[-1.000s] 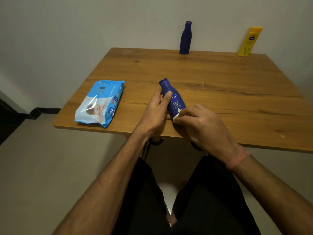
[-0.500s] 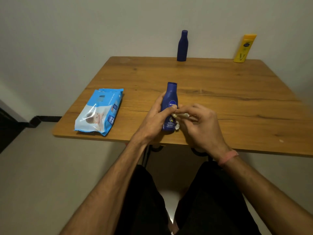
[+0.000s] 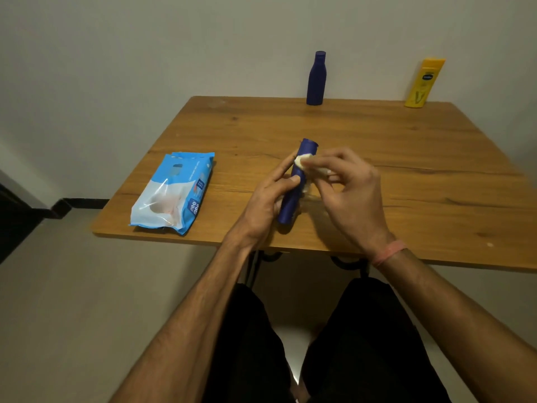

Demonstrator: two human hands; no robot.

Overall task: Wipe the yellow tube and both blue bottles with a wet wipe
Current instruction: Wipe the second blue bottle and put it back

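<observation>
The left hand is wrapped around the lower body of a dark blue lotion bottle, thumb across its front, holding it tilted with the cap end pointing away from the person and its base just above the wooden table. The right hand sits just right of the bottle, its thumb and forefinger pinched on a folded white wet wipe that is pressed against the bottle's neck, just below the cap; the other fingers are spread loosely. A pink band circles the right wrist.

Well to the left of the left hand, a blue-and-white wet-wipe pack lies flat near the table's front edge. Far beyond both hands, at the back edge of the table against the wall, a second dark blue bottle stands upright. To its right, well beyond the right hand, the yellow tube stands cap down, leaning on the wall.
</observation>
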